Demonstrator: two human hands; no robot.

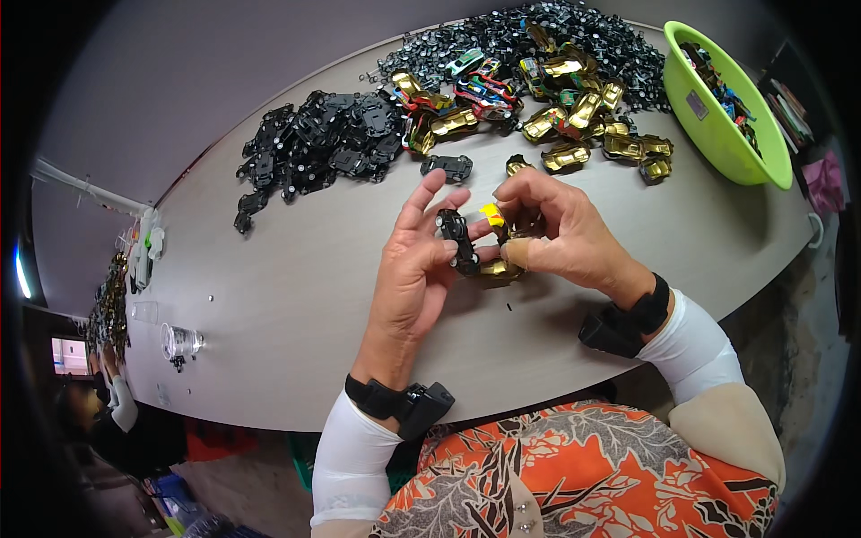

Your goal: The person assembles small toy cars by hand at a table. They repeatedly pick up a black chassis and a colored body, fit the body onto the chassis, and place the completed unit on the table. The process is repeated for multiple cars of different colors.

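My left hand (pixel 417 260) is closed on a black toy car chassis (pixel 458 240) with small wheels, held upright between thumb and fingers. Close beside it, my right hand (pixel 569 229) pinches a gold toy car body with a bright yellow end (pixel 491 215); the fingers cover much of it. Chassis and body are apart, with left fingertips showing between them. Just below the hands is another gold car body (pixel 500 271), partly hidden. Beyond my fingers, a single black chassis (pixel 448 168) lies on the table.
Black chassis are heaped (pixel 327 139) at the far left. Gold and coloured car bodies (pixel 583 112) lie in the far middle, before a pile of small dark parts (pixel 556 36). A green basin (pixel 776 166) stands right. A clear cup (pixel 179 341) and another person (pixel 112 403) are at left.
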